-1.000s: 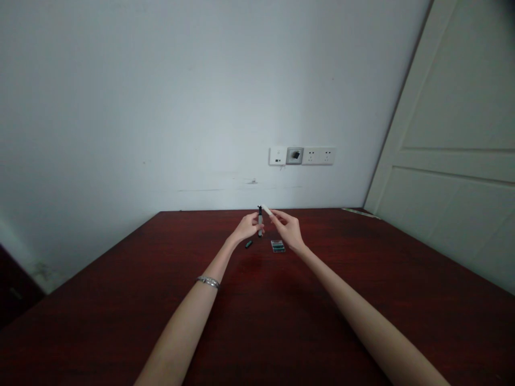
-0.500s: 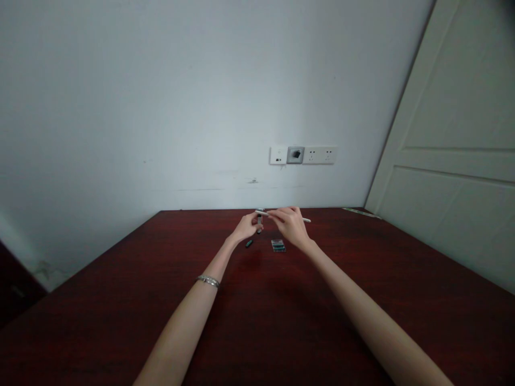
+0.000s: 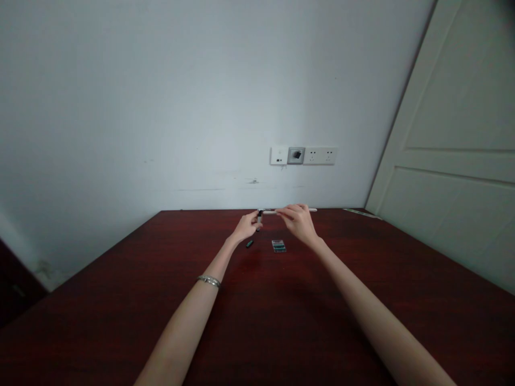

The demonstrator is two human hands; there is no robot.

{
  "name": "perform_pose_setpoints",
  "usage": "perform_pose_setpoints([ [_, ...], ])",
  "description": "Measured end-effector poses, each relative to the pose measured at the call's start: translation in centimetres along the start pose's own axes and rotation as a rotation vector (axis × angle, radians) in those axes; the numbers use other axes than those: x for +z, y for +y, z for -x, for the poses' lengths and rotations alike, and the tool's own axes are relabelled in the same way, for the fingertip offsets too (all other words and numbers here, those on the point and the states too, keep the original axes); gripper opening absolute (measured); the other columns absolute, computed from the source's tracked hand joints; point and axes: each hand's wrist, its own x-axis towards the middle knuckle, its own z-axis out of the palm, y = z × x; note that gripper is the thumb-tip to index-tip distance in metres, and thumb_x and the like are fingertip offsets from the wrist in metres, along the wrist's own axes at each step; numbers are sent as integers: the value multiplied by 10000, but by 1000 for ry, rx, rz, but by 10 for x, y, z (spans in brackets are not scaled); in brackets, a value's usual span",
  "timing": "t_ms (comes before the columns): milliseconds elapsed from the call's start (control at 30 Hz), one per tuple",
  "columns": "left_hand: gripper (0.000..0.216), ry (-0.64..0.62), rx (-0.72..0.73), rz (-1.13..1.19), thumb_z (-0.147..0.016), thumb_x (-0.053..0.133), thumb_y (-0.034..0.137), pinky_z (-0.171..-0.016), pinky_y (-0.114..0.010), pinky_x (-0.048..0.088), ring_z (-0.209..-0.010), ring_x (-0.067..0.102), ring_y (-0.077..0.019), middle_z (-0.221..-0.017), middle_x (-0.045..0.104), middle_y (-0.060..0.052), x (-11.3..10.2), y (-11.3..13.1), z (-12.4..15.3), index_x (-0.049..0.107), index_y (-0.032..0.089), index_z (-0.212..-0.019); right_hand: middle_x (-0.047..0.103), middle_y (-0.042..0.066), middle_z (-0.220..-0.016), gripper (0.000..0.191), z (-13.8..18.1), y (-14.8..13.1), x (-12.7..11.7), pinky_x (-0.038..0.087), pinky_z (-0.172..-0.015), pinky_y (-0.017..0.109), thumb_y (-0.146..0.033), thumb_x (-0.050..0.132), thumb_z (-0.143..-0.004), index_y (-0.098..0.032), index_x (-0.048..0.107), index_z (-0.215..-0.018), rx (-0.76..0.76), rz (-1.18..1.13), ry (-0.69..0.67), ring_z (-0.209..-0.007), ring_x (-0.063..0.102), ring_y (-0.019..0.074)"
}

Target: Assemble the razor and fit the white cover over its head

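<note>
Near the table's far edge, my left hand point(image 3: 245, 228) is closed around an upright razor-like tool point(image 3: 259, 220) with a grey and black handle and a small head on top. My right hand point(image 3: 299, 221) pinches a slim white stick point(image 3: 270, 213), held nearly level. The stick's left tip is right beside the top of the tool; whether they touch, I cannot tell. Its other end sticks out past my right hand. Below my hands lie a small dark green piece point(image 3: 250, 244) and a flat clear case point(image 3: 278, 246) with teal strips inside.
The dark red table point(image 3: 257, 321) meets a white wall point(image 3: 209, 107) at the back. Sockets point(image 3: 321, 156) are set in the wall. A thin pale strip point(image 3: 361, 213) lies at the far right edge, beside a light panelled door point(image 3: 454, 187).
My right hand has shifted right and slightly up with the white stick, which is now more level. Its tip has drawn back from across the tool's top. My left hand stays nearly still.
</note>
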Motion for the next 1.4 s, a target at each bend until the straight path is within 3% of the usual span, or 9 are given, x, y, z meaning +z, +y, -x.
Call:
perform_pose_setpoints([
  [367,304,37,33,-83,-705,534,133,-613,-217,441,-617,552,-119,-668,582,11,3,-5,-1,598,145,-1001,684,42,-887,209,4,-19,12,278,-842,345,-289,490,-882,-258,679,-965,0,-80,30,-820,573,159],
  [633,304,25,30,-67,-699,521,124,-617,-203,438,-636,551,-113,-689,573,15,2,-2,3,589,130,-994,690,33,-852,188,9,-3,16,285,-820,339,-314,523,-862,-252,691,-918,103,-107,70,-808,585,160],
  [933,306,40,14,-81,-691,538,117,-636,-230,452,-654,571,-135,-703,600,4,4,-7,0,599,157,-989,687,35,-862,192,4,-23,14,282,-834,343,-297,505,-872,-249,684,-926,61,-128,52,-821,583,159],
  [1233,258,19,31,-34,-701,518,115,-628,-201,431,-602,521,-92,-668,558,23,-1,-3,2,582,118,-950,689,23,-840,168,8,-3,15,282,-821,331,-308,546,-849,-244,692,-902,133,-133,77,-799,591,156],
  [1400,301,35,18,-65,-698,520,96,-635,-202,439,-621,539,-97,-675,568,20,0,-6,1,582,113,-992,690,26,-847,187,8,-11,16,283,-816,323,-315,530,-857,-241,690,-917,123,-161,54,-810,591,153],
])
